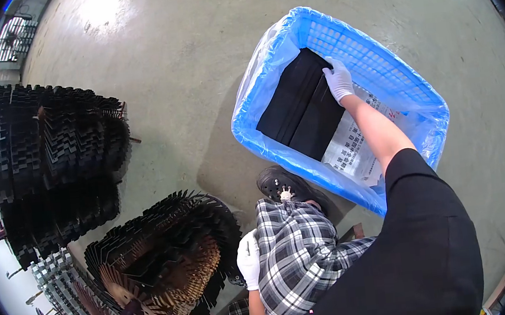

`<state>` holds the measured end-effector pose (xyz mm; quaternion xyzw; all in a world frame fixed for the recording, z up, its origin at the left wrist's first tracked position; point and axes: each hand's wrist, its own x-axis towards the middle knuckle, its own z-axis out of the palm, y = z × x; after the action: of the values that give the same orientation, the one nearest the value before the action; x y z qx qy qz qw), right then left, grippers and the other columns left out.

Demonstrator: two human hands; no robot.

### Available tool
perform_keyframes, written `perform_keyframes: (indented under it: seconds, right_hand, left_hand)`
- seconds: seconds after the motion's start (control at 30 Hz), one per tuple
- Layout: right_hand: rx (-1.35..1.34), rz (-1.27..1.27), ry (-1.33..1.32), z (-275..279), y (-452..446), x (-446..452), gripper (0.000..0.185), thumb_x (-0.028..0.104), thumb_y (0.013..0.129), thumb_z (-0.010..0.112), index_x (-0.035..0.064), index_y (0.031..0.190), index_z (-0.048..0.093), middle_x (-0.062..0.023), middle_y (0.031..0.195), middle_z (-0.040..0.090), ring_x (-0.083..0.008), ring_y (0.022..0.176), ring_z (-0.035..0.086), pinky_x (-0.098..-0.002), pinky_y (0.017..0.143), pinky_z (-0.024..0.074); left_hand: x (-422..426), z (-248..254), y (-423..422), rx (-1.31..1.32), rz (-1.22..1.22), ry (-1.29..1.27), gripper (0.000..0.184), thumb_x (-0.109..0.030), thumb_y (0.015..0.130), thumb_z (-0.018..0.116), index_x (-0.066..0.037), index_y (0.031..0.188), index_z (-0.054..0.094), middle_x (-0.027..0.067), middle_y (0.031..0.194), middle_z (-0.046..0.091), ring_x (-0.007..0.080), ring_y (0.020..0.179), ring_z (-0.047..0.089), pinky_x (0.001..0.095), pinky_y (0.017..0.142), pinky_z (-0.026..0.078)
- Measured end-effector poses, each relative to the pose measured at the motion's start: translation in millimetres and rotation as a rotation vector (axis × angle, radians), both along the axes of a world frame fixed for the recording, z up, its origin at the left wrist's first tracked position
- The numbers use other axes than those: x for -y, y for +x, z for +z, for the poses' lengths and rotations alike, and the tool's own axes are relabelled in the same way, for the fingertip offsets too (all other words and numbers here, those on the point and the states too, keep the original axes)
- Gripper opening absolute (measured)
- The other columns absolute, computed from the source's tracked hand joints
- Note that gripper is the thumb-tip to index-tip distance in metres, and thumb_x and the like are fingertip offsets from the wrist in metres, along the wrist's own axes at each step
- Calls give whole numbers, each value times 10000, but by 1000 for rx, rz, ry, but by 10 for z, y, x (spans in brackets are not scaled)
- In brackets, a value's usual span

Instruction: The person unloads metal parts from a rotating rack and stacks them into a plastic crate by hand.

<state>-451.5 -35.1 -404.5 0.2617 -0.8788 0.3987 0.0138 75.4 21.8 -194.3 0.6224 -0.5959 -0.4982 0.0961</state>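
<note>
Inside a blue plastic crate (387,60), flat black strips (296,107) lie side by side in dark rows. My right hand (338,79), in a white glove, is at the far right end of these strips, its thumb and fingers closed over their edge. How many strips it grips is hidden. Beside my checked-cloth knee (293,251) hangs my left hand (249,260), also white-gloved. Its fingers are curled together, with nothing visible in them. A printed paper sheet (356,146) lies under and beside the strips.
Clear plastic film (255,65) lines the crate. To my left stand round racks (47,139) packed with black plates; another such rack (165,259) stands close by my left hand, with metal blades sticking out. My black clog (280,185) is against the crate's near side.
</note>
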Motion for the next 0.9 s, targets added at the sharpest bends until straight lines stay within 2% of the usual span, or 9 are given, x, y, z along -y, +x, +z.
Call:
perform_keyframes:
  seconds: [0.07,0.2,0.23,0.37,0.57,0.7,0.73,0.87,0.9]
  right_hand:
    - [-15,-15,-11,18,35,31,357,136,866,640,48,1211,663,-106,1123,724,-301,1012,683,-347,906,509]
    - [384,-250,133,80,15,62,412,230,882,635,49,1251,661,-110,1156,721,-291,1065,671,-347,912,505]
    - [385,-258,134,34,-25,57,412,230,882,635,49,1251,661,-110,1156,721,-291,1065,671,-347,912,505]
    - [452,-133,240,-111,-260,172,449,265,884,620,53,1279,654,-113,1173,719,-288,1106,658,-340,906,497]
    - [511,-97,326,61,-230,3,436,215,873,604,63,1277,663,-108,1166,722,-262,1080,668,-318,889,495]
    - [523,-22,194,-17,-242,-32,442,211,875,601,43,1280,657,-108,1166,720,-233,1056,668,-302,889,487]
    - [521,-21,195,-41,-286,-35,442,211,875,601,43,1280,657,-108,1166,720,-233,1056,668,-302,889,487]
    - [565,146,61,-200,-449,-173,449,207,867,638,6,1270,653,-110,1108,728,-210,996,669,-285,888,487]
    - [559,147,56,-132,-459,-154,449,207,867,638,6,1270,653,-110,1108,728,-210,996,669,-285,888,487]
  left_hand:
    - [15,7,3,3,3,19,264,-177,1021,524,-35,1186,675,77,1136,707,209,1017,661,301,914,499]
    - [13,52,-2,19,-65,12,269,-166,1011,525,-39,1200,668,77,1141,702,214,1012,657,304,921,493]
    - [8,51,-4,19,-73,13,269,-166,1011,525,-39,1200,668,77,1141,702,214,1012,657,304,921,493]
    - [-50,10,-53,-33,28,139,280,-167,990,543,-33,1206,659,73,1137,700,211,1009,649,301,920,487]
    - [8,-41,-171,-23,-41,73,292,-167,967,564,-27,1207,653,78,1135,698,208,1018,641,294,927,477]
    - [15,-1184,285,-960,-260,-498,301,-181,960,582,-24,1207,650,86,1147,690,204,1032,634,290,934,470]
    - [-64,-1296,396,-961,-257,-498,301,-181,960,582,-24,1207,650,86,1147,690,204,1032,634,290,934,470]
    - [-60,-156,-91,-117,20,130,284,-141,971,554,-20,1210,648,87,1170,680,203,1045,633,287,946,465]
    - [-22,-136,-129,-121,18,125,284,-141,971,554,-20,1210,648,87,1170,680,203,1045,633,287,946,465]
